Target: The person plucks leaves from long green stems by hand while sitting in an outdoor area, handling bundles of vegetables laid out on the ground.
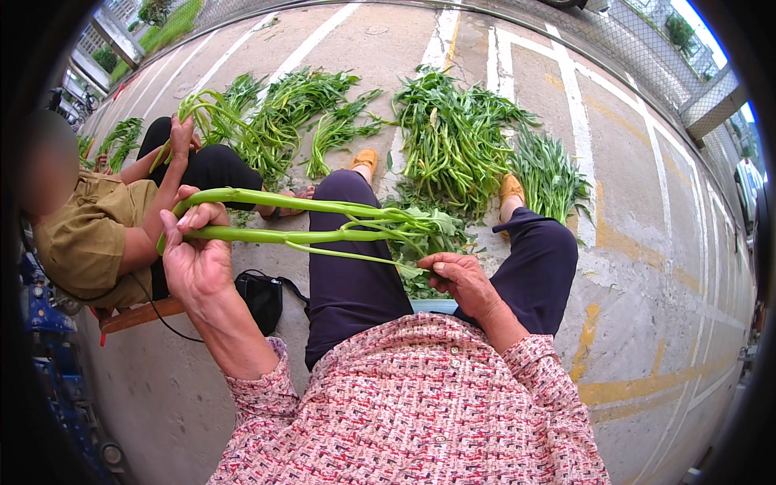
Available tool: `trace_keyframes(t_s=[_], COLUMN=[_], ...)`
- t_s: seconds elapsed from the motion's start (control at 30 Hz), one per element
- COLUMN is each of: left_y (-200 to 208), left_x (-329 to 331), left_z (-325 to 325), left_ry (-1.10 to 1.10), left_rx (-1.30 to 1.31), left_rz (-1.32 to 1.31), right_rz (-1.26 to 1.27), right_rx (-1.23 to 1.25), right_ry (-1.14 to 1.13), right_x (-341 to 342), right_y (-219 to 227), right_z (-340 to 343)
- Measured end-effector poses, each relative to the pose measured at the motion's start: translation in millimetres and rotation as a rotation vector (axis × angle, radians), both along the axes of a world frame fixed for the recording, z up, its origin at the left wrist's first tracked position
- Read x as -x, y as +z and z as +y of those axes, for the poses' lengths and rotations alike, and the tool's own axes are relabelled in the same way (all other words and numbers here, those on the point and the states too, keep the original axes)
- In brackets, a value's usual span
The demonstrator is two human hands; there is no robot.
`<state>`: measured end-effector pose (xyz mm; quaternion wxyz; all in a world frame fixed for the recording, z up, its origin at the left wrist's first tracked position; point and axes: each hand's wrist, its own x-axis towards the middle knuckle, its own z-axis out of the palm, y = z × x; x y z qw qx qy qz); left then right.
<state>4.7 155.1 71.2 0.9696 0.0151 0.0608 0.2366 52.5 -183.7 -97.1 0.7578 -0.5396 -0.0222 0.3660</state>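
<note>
My left hand (202,259) is closed around long green leafy vegetable stalks (299,200), which stretch to the right across my lap. The stalks are thick and smooth by this hand, bend back behind the fingers, and end in leaves on the right. At that leafy end my right hand (467,284) pinches the tip of a thin side shoot (356,255) between thumb and fingers. Below the stalks, between my knees, lies a heap of loose leaves (416,279). Part of a light blue edge (434,306) shows under it, mostly hidden.
A large pile of leafy stalks (453,145) lies beyond my feet, with a smaller bunch (551,174) beside my right shoe. More greens (295,109) lie to the left. A seated co-worker in a brown shirt (89,234) holds stalks there. A black bag (259,301) rests near my left leg.
</note>
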Motion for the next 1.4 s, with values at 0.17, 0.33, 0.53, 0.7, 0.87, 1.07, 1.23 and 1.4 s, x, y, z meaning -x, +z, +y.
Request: trace_keyframes(t_s=[0.17,0.33,0.53,0.7,0.87,1.07,1.23,1.4], left_y=[-1.0,-4.6,-5.1,-8.0,-5.9,-5.1,-1.2,-0.3], left_x=[-0.3,-0.8,-1.8,0.0,2.1,4.2,11.3,14.1], left_z=[-1.4,0.5,-3.0,-3.2,-10.7,-18.1,2.6,3.4], left_ry=[0.010,0.051,0.114,0.111,0.112,0.104,0.082,0.085], left_rx=[-0.005,-0.020,-0.080,-0.107,-0.195,-0.199,-0.184,-0.128], left_rz=[-0.002,0.014,0.049,0.053,0.037,0.072,-0.017,-0.028], right_rz=[0.057,0.019,-0.096,-0.344,-0.554,-0.362,0.233,0.235], right_rx=[0.011,-0.011,0.062,0.219,0.464,0.409,0.160,0.129], right_ry=[0.111,0.156,0.206,0.247,0.271,0.081,-0.177,-0.182], right_x=[3.6,5.8,8.0,11.0,12.4,14.5,13.7,15.1], right_y=[14.7,17.1,18.6,7.4,9.4,-8.6,-20.4,-1.4], right_z=[1.3,-1.3,-0.7,6.0,11.8,10.8,-9.1,-2.2])
